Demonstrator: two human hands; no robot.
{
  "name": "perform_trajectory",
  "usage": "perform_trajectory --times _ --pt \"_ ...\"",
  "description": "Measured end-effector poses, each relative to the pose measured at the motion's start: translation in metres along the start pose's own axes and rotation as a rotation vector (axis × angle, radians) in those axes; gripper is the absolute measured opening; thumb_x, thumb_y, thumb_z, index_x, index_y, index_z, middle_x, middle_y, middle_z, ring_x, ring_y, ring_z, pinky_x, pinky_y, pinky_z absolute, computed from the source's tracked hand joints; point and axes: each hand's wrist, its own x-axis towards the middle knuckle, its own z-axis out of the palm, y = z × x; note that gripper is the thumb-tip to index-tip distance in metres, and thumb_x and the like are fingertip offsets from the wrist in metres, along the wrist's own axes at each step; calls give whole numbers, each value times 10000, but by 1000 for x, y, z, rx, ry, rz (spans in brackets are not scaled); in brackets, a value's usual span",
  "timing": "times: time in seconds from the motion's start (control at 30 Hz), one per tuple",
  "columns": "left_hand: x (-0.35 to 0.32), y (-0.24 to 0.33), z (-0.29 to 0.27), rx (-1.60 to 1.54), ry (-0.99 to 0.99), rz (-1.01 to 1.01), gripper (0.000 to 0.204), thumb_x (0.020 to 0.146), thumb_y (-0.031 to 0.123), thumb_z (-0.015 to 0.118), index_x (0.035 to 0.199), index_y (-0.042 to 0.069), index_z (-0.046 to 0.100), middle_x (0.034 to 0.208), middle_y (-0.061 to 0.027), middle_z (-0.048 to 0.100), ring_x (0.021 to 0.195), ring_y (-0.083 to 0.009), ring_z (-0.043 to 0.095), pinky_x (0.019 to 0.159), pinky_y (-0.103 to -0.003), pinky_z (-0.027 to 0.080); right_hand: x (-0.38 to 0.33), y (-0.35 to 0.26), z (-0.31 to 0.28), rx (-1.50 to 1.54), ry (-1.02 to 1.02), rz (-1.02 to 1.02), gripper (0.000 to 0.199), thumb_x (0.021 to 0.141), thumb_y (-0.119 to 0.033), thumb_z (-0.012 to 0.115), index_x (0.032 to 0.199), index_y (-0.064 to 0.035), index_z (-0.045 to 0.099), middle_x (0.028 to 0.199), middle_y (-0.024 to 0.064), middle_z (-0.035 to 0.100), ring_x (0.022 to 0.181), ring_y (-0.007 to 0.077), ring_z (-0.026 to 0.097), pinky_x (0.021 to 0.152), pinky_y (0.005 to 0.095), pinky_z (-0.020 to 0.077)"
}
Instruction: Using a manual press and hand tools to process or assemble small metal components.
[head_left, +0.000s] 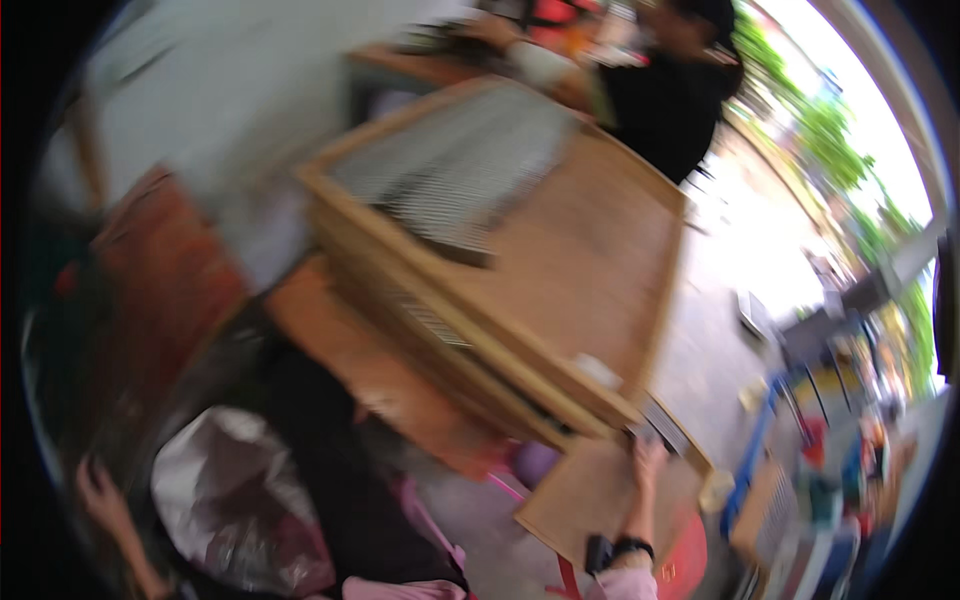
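The whole picture is smeared by motion. My right hand (648,456), with a dark watch on the wrist, reaches over a smaller wooden tray (575,500) at the near corner of a stack. It is beside grey, ribbed pieces (664,424) in that tray; its fingertips are too blurred to show a grip. Above it is a large wooden-rimmed tray (590,270), part filled with rows of thin grey pieces (470,150). My left hand (100,492) is low at the far left, away from the trays, its fingers blurred.
An orange-brown board (370,370) lies under the stacked trays. A red stool (685,560) stands below the small tray. Next to my dark-clothed leg (325,460) is a pale plastic bag (230,490). Another person (665,90) works behind the stack. Boxes and goods (830,430) line the right.
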Motion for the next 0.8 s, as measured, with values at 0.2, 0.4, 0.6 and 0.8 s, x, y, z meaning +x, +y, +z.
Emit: perform_trajectory --times 0.2,0.4,0.6,0.8 --pt "-31 31 -74 -88 235 88 290 806 112 666 1078 44 591 1082 -142 584 1042 -298 549 938 -378 416 -71 -126 -38 250 354 -299 235 842 -216 646 920 4 626 855 165 617 746 335 598 651 401 500" --pt "-83 -89 -167 -84 141 -238 157 804 63 627 953 12 620 969 -149 627 893 -297 602 779 -391 482 -243 -310 -94 864 -36 -856 234 901 -197 592 975 24 610 897 178 599 782 320 586 685 402 486" --pt "-172 -193 -185 105 -220 -496 197 779 97 626 952 2 624 963 -171 622 918 -344 593 814 -423 478 -332 -431 -146 1260 -292 -1340 225 942 -162 555 1012 49 591 922 213 574 811 327 568 713 420 466" --pt "-223 -207 -228 49 -432 -393 214 759 75 639 965 20 620 973 -164 608 985 -347 549 873 -423 448 -376 -504 -174 1264 -329 -1813 168 930 -117 559 969 40 605 867 196 610 757 344 571 669 427 481"
